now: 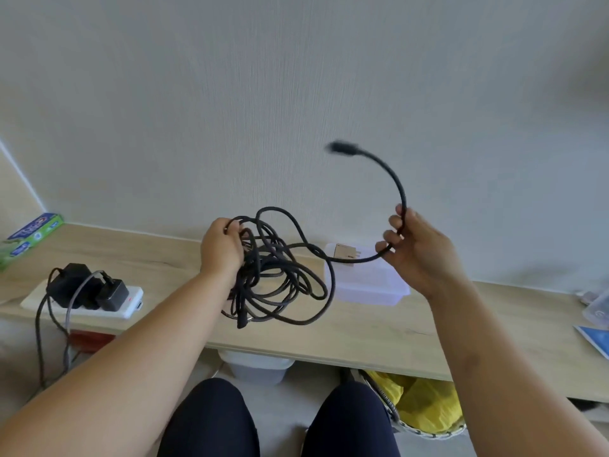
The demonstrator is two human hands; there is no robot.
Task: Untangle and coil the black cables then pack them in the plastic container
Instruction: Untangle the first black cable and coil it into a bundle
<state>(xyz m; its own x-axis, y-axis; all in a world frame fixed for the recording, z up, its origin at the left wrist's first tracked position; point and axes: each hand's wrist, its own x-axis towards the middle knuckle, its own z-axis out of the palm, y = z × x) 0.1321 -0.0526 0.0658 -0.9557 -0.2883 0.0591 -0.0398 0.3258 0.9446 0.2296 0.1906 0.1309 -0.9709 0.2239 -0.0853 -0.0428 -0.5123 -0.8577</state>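
**Both hands hold the black cables over the wooden shelf, and one end is pulled free.**

The left hand [220,245] grips the tangled black cables [280,278] at the 10 o'clock side of the bundle, its fingers curled round several loops. The lower loops hang down toward the wooden shelf [362,334]. The right hand [418,252], at 3 o'clock from the bundle, closes its fingers round one free strand, which bends upward to a blurred plug [342,148] at 1 o'clock. The plastic container [369,285] stands on the shelf just behind this strand. I think the cable is light and soft, but a little springy, because the free end keeps its curve. It is better to hold it near the plug and let it slide through the fingers, since a hard pull could tighten the knots.
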